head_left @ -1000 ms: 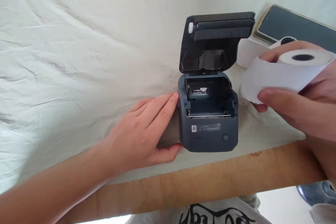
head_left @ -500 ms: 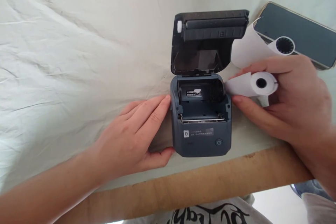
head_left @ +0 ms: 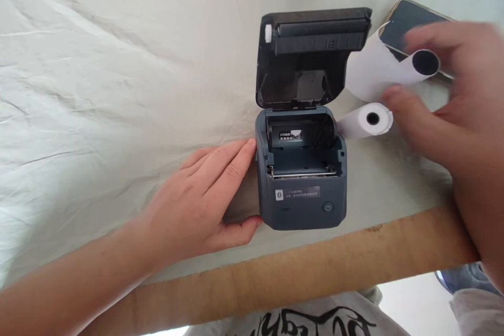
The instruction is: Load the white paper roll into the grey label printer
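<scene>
A dark blue label printer (head_left: 303,202) stands on the pale cloth with its black lid (head_left: 303,63) raised and an uncovered bay inside. My left hand (head_left: 208,194) rests against the printer's left side, fingertips and thumb touching it. A white paper roll (head_left: 366,119) lies at the printer's right side, no longer in a grasp. Above it is a second, partly unrolled paper roll (head_left: 405,71) with a wide hollow core. My right hand (head_left: 444,89), slightly blurred, hovers around this second roll, thumb and fingers spread to either side of it.
A phone (head_left: 413,23) lies at the upper right, partly behind the paper and my right hand. Wrinkled pale cloth (head_left: 118,89) covers the surface. A brown wooden edge (head_left: 275,278) runs along the front, with a printed shirt below.
My right hand has let go of the smaller roll and moved up and right to the unrolled one. The smaller roll sits slightly further left. My left hand stays at the printer.
</scene>
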Motion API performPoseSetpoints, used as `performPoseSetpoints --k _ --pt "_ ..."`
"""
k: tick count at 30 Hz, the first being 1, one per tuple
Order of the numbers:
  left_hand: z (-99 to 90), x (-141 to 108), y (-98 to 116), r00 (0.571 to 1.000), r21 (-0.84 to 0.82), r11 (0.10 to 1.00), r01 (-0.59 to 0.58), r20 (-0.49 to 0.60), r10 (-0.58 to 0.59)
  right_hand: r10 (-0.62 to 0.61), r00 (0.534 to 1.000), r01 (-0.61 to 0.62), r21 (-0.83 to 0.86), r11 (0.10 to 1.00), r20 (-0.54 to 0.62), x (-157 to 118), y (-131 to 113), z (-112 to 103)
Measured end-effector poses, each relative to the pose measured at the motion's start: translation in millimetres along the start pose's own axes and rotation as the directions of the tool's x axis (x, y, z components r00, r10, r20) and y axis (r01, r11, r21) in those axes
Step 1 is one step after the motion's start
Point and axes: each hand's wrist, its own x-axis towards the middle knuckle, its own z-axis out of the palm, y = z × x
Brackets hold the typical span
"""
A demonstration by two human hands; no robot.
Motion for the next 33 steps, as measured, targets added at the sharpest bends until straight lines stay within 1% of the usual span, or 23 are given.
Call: performPoseSetpoints --k 2,3,4,6,8,10,11,12,13,15,16,17,20,22,24,26,27,29,31,33 --pt "2.0 -1.1 0.0 1.000 -0.002 1.000 0.010 -0.013 -0.010 0.024 0.994 -0.022 -0.021 1.000 0.108 3.1 -1.2 9.7" --pt "2.8 -1.5 0.1 1.000 -0.002 1.000 0.013 -0.020 -0.013 0.048 0.988 -0.044 -0.025 0.999 0.150 3.6 -3.5 12.9" --pt "3.4 -1.7 0.2 1.000 -0.002 1.000 0.012 -0.026 -0.012 0.069 0.983 -0.066 -0.024 0.998 0.167 3.4 -6.3 14.7" --pt "3.7 -1.6 0.6 0.999 -0.008 1.000 0.013 -0.030 -0.013 0.048 0.991 -0.045 -0.026 0.999 0.124 1.7 -10.7 14.9" --pt "2.8 -1.0 0.9 1.000 -0.017 1.000 0.020 -0.016 -0.020 0.000 0.999 0.003 -0.053 0.999 0.043 -1.1 -12.2 13.2" --pt "1.1 -0.1 0.8 1.000 -0.025 0.999 0.027 0.008 -0.027 -0.041 0.997 0.033 -0.114 0.993 -0.068 -3.6 -11.5 11.8" --pt "0.1 0.4 0.6 1.000 -0.025 0.999 0.020 0.018 -0.019 -0.056 0.994 0.044 -0.132 0.990 -0.094 -4.3 -10.7 11.4" --pt "-0.8 0.7 0.4 1.000 -0.025 1.000 0.009 0.025 -0.008 -0.071 0.993 0.060 -0.125 0.990 -0.089 -4.6 -9.9 11.4" --pt "-1.7 1.0 0.1 1.000 -0.027 1.000 0.000 0.028 0.001 -0.087 0.994 0.081 -0.095 0.992 -0.061 -4.3 -9.2 11.6" --pt "-2.8 1.2 -0.3 1.000 -0.040 0.999 -0.001 0.027 0.002 -0.092 0.995 0.092 -0.012 0.996 0.032 -2.6 -7.9 12.9" --pt "-3.2 1.3 -0.4 1.000 -0.048 0.999 0.004 0.026 -0.003 -0.076 0.995 0.076 0.014 0.997 0.070 -1.6 -7.3 13.9" --pt "-3.5 1.3 -0.3 1.000 -0.057 0.998 0.015 0.025 -0.014 -0.051 0.996 0.049 0.029 0.998 0.069 -0.9 -6.8 15.0" --pt "-4.2 1.3 0.1 0.999 -0.054 0.998 0.018 0.028 -0.016 0.026 0.999 -0.027 0.075 0.997 0.019 -0.6 -5.5 17.7" --pt "-4.4 1.2 0.2 0.999 -0.041 0.999 0.015 0.037 -0.013 0.023 0.998 -0.028 0.091 0.995 0.052 -1.2 -5.4 17.4" --pt "-3.6 0.9 0.2 0.999 -0.031 0.999 0.020 0.037 -0.019 0.010 0.996 -0.013 0.039 0.999 0.091 -1.1 -6.0 15.4" --pt "-1.8 0.2 0.2 1.000 -0.030 0.999 0.020 0.025 -0.019 0.026 0.995 -0.026 0.001 1.000 0.093 -0.4 -6.8 13.1" --pt "-0.7 -0.2 0.3 1.000 -0.030 0.999 0.022 0.016 -0.022 0.033 0.996 -0.034 0.012 0.999 0.077 -0.1 -7.0 12.2" --pt "1.3 -0.9 0.4 1.000 -0.031 0.999 0.028 0.006 -0.028 0.022 0.997 -0.025 0.048 0.999 0.071 0.0 -7.2 11.3" --pt "2.4 -1.1 0.6 0.999 -0.029 0.999 0.035 0.008 -0.035 -0.038 0.996 0.033 0.064 0.997 0.084 -0.3 -7.2 11.4" --pt "2.2 -0.8 0.8 1.000 -0.020 0.999 0.025 0.000 -0.025 -0.085 0.992 0.080 0.045 0.996 0.099 -0.1 -7.8 12.2"
